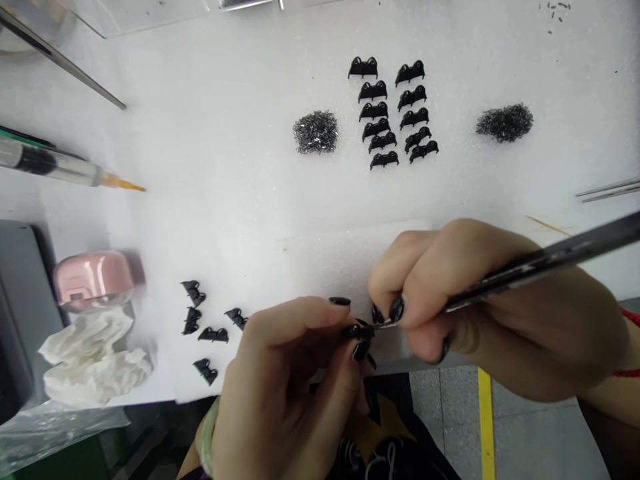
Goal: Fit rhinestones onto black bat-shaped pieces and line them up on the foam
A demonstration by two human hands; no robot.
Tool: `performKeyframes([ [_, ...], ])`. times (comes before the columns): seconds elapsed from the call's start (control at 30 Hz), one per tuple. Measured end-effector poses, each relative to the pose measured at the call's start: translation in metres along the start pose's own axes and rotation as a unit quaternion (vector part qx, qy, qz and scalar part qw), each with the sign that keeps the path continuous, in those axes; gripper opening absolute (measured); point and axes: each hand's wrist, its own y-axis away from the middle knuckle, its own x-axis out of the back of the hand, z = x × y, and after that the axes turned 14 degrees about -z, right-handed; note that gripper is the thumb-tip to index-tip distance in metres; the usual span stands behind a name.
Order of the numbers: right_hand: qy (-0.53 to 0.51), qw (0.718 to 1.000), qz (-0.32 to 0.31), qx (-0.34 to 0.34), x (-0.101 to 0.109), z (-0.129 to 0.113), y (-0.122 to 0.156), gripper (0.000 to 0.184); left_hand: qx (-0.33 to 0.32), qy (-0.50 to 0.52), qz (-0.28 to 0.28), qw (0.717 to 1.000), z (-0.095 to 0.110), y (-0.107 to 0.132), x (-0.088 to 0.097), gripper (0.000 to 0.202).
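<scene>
My left hand [285, 380] pinches a small black plastic clip [361, 331] between thumb and fingers at the table's front edge. My right hand [490, 307] grips dark metal tweezers [545, 261], whose tip touches the held clip. Several more black clips [207, 327] lie loose to the left of my left hand. Two neat columns of the same clips [393, 113] stand further back on the white foam mat [225, 167].
Two heaps of tiny metal parts lie on the mat, one [315, 131] left of the columns, one [505, 122] right. A syringe [65, 167], a pink case [93, 279] and crumpled tissue [93, 357] sit at the left. More metal tools [607, 190] lie at the right edge.
</scene>
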Motion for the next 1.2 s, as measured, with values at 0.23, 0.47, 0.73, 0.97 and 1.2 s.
performKeyframes([
  [0.23,0.031,0.997,0.055,-0.033,-0.004,-0.003,0.005,0.008,-0.035,-0.029,-0.099,0.994,-0.009,0.008,0.009,0.068],
  [0.47,0.003,0.999,0.018,-0.045,-0.001,-0.004,0.003,0.011,-0.009,0.002,-0.134,0.991,-0.010,0.010,0.015,0.066],
  [0.73,-0.029,0.998,0.022,-0.044,-0.002,-0.005,0.002,0.012,0.000,0.003,-0.153,0.988,-0.009,0.010,0.017,0.062],
  [0.97,-0.035,0.998,0.018,-0.042,-0.003,-0.005,0.002,0.014,0.051,-0.027,-0.174,0.983,-0.009,0.014,0.024,0.045],
  [1.2,-0.024,0.997,0.030,-0.064,0.002,-0.005,0.000,0.010,0.038,-0.052,-0.168,0.984,-0.007,0.007,0.020,0.039],
])
